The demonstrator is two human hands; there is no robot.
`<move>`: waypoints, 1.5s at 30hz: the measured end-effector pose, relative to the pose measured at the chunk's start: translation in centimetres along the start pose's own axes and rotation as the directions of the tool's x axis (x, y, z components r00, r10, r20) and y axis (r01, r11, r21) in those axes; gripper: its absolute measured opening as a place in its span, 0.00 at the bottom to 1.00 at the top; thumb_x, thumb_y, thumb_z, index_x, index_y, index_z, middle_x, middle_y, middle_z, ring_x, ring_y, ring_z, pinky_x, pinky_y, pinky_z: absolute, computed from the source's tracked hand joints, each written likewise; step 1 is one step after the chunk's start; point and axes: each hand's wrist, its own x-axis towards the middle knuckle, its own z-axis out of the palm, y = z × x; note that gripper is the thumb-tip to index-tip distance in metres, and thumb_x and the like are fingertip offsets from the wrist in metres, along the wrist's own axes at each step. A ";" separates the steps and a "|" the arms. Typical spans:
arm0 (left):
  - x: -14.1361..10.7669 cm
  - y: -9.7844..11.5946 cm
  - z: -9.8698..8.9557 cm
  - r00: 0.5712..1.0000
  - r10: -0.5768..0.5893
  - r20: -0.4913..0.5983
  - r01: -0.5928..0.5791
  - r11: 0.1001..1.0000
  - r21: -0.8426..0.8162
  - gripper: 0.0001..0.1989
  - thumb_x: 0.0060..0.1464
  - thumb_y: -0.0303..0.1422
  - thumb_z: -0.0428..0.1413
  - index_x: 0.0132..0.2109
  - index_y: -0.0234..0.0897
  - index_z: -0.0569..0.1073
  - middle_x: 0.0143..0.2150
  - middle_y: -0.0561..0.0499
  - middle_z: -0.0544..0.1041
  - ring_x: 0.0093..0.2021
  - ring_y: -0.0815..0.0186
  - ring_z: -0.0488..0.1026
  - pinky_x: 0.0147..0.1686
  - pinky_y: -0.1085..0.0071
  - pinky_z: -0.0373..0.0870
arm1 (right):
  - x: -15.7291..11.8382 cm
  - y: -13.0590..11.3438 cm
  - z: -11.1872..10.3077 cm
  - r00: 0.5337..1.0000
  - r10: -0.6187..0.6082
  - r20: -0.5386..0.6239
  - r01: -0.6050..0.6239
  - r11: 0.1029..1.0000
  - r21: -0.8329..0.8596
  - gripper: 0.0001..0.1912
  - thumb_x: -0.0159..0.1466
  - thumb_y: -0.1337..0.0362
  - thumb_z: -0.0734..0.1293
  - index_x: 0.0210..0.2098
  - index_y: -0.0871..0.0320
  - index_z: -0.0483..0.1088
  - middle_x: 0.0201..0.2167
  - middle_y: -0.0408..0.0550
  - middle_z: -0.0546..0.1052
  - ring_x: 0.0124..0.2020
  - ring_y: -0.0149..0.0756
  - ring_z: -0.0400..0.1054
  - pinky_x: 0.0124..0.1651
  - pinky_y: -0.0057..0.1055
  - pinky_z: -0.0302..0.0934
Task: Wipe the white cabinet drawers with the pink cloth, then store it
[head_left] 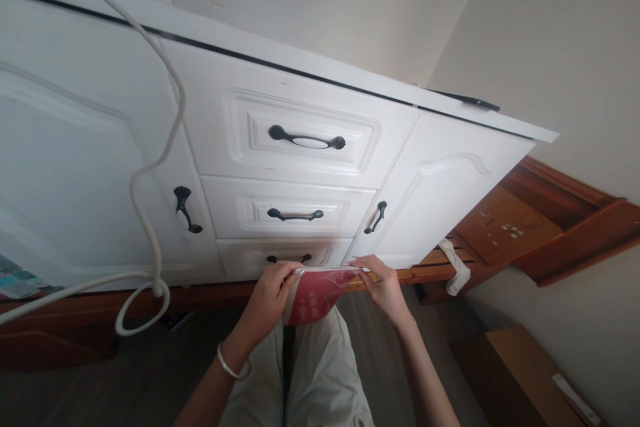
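Between my two hands hangs a thin, bendy red piece with pale printing (317, 297), its top edge white. I cannot make out whether it is a booklet, a sheet or a bag. My left hand (273, 290) pinches its upper left corner, thumb on the near side. At the upper right corner my right hand (383, 287) grips the edge between thumb and fingers. The piece is held above my lap, close in front of the lowest drawer (240, 257) of a white cabinet (210, 80), partly covering that drawer.
Dark handles (307, 140) stick out from the cabinet's drawers and doors. A white cable (183, 100) hangs down the left side and loops near the wooden ledge (215, 293). At right are a wooden shelf unit (510, 213), a white cloth (455, 267) and a cardboard box (525, 373).
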 end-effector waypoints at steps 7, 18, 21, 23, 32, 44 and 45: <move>-6.6 -0.8 4.1 0.946 -0.094 0.310 0.164 0.964 -0.208 0.15 0.67 0.43 0.47 0.49 0.41 0.74 0.50 0.50 0.79 0.53 0.64 0.74 0.55 0.70 0.65 | -7.5 1.7 -1.1 0.965 0.238 0.108 -0.259 0.928 0.269 0.05 0.64 0.60 0.70 0.37 0.55 0.73 0.43 0.51 0.80 0.53 0.44 0.72 0.58 0.43 0.64; -16.0 -5.4 11.3 0.685 -0.208 0.698 0.420 0.896 -0.145 0.13 0.63 0.40 0.50 0.42 0.38 0.76 0.41 0.50 0.81 0.43 0.61 0.76 0.44 0.70 0.67 | -20.3 6.3 1.8 0.616 0.612 0.496 -0.756 0.636 0.155 0.06 0.58 0.62 0.69 0.31 0.57 0.69 0.31 0.44 0.77 0.36 0.38 0.71 0.39 0.31 0.61; -16.1 -5.5 11.5 0.615 -0.187 0.766 0.437 0.889 -0.133 0.12 0.61 0.41 0.54 0.43 0.40 0.78 0.45 0.50 0.81 0.47 0.59 0.76 0.48 0.69 0.67 | -20.7 7.6 2.4 0.481 0.610 0.629 -0.830 0.548 0.104 0.08 0.54 0.60 0.72 0.29 0.58 0.74 0.27 0.43 0.76 0.31 0.36 0.70 0.36 0.31 0.59; -16.0 -5.4 11.4 0.585 -0.177 0.792 0.450 0.883 -0.135 0.11 0.59 0.41 0.56 0.42 0.42 0.78 0.47 0.50 0.81 0.51 0.58 0.76 0.52 0.68 0.66 | -21.0 8.6 2.9 0.372 0.597 0.711 -0.866 0.499 0.034 0.12 0.50 0.57 0.75 0.26 0.58 0.75 0.23 0.43 0.75 0.28 0.36 0.69 0.33 0.32 0.59; -14.1 -6.2 11.1 0.750 -0.278 0.600 0.489 0.844 -0.220 0.21 0.66 0.50 0.43 0.42 0.38 0.70 0.39 0.52 0.76 0.41 0.64 0.72 0.44 0.69 0.65 | -18.8 10.1 5.0 0.734 0.580 0.353 -0.677 0.662 0.321 0.21 0.61 0.46 0.70 0.40 0.58 0.78 0.42 0.54 0.81 0.47 0.47 0.74 0.52 0.43 0.64; -10.6 -9.0 12.8 0.846 -0.389 0.365 0.531 0.684 -0.500 0.20 0.63 0.52 0.48 0.41 0.38 0.67 0.39 0.53 0.73 0.42 0.64 0.68 0.50 0.67 0.63 | -18.1 14.7 8.8 0.468 0.552 0.690 -0.857 0.094 0.507 0.29 0.53 0.40 0.74 0.36 0.60 0.77 0.27 0.44 0.76 0.28 0.30 0.68 0.39 0.32 0.62; -10.1 -9.7 13.3 0.836 -0.415 0.359 0.548 0.631 -0.549 0.21 0.61 0.53 0.51 0.41 0.38 0.68 0.38 0.53 0.73 0.41 0.64 0.68 0.49 0.67 0.64 | -18.5 14.8 8.8 0.467 0.553 0.690 -0.852 0.075 0.518 0.28 0.52 0.41 0.75 0.37 0.60 0.77 0.28 0.43 0.76 0.28 0.30 0.68 0.39 0.31 0.61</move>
